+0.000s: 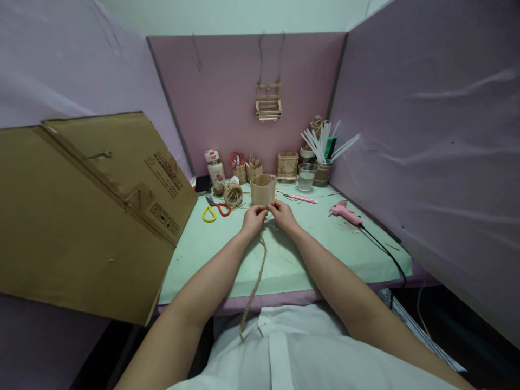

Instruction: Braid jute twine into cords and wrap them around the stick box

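Pinching near the middle of the frame, both hands close narrowly around what appears to be the upper end of a braided cord (260,276); the left hand (254,219) has the cord trailing from beneath it, and the right hand (283,213) meets it at the fingertips. The cord runs down to the lower middle, its far end resting against the white garment (300,346).

A good length looks plaited already, while the end between the fingers seems unfinished; how much remains cannot be told. Just beyond the hands, a container (263,190) of pale upright sticks stands with its wall closed all round, its rim slightly uneven, and no cord visible on it.

The cord is coarse, brown and fibrous, much like the round twine coil (233,195) left of the container. Beside that lie scissors (210,202) with yellow and red handles. Right of centre are a slim pink tool (303,199), a clear plastic cup (306,179) and a glossy pink glue gun (346,213). Stiff, creased cardboard (93,216) fills the left side, over the smooth pale-green cloth (182,265).
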`<state>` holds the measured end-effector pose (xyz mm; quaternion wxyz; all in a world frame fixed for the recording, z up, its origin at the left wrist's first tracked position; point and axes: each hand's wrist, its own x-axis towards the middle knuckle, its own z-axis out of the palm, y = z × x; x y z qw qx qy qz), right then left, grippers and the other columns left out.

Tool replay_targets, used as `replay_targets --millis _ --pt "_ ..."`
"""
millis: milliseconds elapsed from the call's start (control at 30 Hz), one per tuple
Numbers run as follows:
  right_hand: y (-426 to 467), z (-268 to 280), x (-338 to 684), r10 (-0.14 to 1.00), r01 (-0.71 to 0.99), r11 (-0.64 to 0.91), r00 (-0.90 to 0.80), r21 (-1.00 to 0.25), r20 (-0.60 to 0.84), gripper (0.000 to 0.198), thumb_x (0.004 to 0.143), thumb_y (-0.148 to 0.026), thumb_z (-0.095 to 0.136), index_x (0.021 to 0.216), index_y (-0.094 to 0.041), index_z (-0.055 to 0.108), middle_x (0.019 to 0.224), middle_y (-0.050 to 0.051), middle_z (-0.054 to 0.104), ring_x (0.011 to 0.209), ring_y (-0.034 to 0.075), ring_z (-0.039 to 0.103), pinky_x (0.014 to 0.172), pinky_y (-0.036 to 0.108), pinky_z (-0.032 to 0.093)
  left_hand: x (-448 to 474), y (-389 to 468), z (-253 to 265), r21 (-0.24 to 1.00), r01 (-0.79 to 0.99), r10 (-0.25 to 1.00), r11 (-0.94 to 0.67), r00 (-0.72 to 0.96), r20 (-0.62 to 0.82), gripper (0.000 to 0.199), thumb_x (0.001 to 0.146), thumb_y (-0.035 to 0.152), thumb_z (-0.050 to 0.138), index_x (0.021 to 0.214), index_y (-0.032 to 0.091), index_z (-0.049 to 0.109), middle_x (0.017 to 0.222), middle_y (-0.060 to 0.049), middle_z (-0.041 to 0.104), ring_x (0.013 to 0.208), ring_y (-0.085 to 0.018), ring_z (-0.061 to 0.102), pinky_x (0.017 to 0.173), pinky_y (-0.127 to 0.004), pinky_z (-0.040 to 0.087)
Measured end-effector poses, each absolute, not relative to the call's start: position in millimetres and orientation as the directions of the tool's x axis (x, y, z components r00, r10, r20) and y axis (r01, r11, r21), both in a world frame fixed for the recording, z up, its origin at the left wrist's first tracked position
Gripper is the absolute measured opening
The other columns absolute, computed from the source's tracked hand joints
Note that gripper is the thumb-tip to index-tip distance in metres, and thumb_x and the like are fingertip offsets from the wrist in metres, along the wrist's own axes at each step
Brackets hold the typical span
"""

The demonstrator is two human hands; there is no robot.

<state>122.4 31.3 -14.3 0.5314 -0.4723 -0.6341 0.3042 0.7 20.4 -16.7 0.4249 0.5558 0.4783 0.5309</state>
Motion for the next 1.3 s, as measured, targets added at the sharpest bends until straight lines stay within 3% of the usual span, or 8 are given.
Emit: replay_targets --millis 233,533,667,900,1100,1300 --pt "34 -19 126 0.940 0.304 0.310 0.042 -0.901 0.338 0.018 0.068 -0.034 0.053 0.064 -0.017 0.058 0.063 0.000 0.059 0.064 0.014 0.051 0.062 0.025 0.039 -1 19 -14 0.928 0.306 0.977 -0.212 0.031 0.212 0.011 0.070 0.023 0.061 0.063 0.016 0.064 0.052 0.000 0.056 0.050 -0.011 0.046 0.057 -0.025 0.037" --pt "45 -31 123 0.921 0.232 0.145 0.323 -0.962 0.217 0.020 0.068 -0.037 0.047 0.058 -0.020 0.051 0.053 -0.001 0.052 0.056 0.014 0.048 0.056 0.026 0.037 11 9 -12 0.853 0.414 0.949 -0.317 0.137 0.286 0.014 0.070 0.019 0.060 0.056 0.017 0.060 0.054 0.000 0.058 0.053 -0.012 0.047 0.058 -0.025 0.035" --pt "44 -27 122 0.929 0.170 0.192 0.286 -0.967 0.235 0.023 0.069 -0.041 0.047 0.060 -0.020 0.049 0.050 -0.002 0.048 0.053 0.013 0.045 0.052 0.025 0.036 12 7 -10 0.896 0.324 0.953 -0.304 0.121 0.279 0.015 0.068 0.021 0.063 0.054 0.017 0.058 0.051 0.000 0.056 0.051 -0.011 0.045 0.052 -0.023 0.035" --pt "32 -5 136 0.986 -0.105 0.167 0.028 -0.980 0.164 0.026 0.064 -0.043 0.059 0.068 -0.019 0.051 0.061 -0.003 0.051 0.057 0.010 0.046 0.055 0.022 0.038 13 5 -9 0.984 0.083 0.986 -0.155 0.068 0.149 0.013 0.066 0.027 0.067 0.065 0.015 0.064 0.052 0.000 0.056 0.047 -0.008 0.045 0.049 -0.022 0.034" --pt "29 0 137 0.984 -0.085 0.179 0.028 -0.980 0.177 0.024 0.064 -0.041 0.059 0.071 -0.018 0.054 0.067 0.000 0.054 0.062 0.010 0.047 0.054 0.020 0.038 8 7 -4 0.996 -0.056 0.997 -0.073 0.027 0.075 0.017 0.066 0.021 0.066 0.082 0.013 0.068 0.058 0.000 0.059 0.050 -0.008 0.049 0.051 -0.022 0.038" --pt "27 1 134 0.983 -0.044 0.183 -0.002 -0.982 0.183 0.020 0.063 -0.035 0.060 0.071 -0.017 0.057 0.067 -0.001 0.056 0.060 0.010 0.048 0.054 0.021 0.037 9 12 -8 0.983 -0.178 0.999 -0.037 0.018 0.041 0.011 0.066 0.014 0.067 0.076 0.011 0.065 0.065 -0.003 0.063 0.060 -0.009 0.058 0.064 -0.024 0.046"
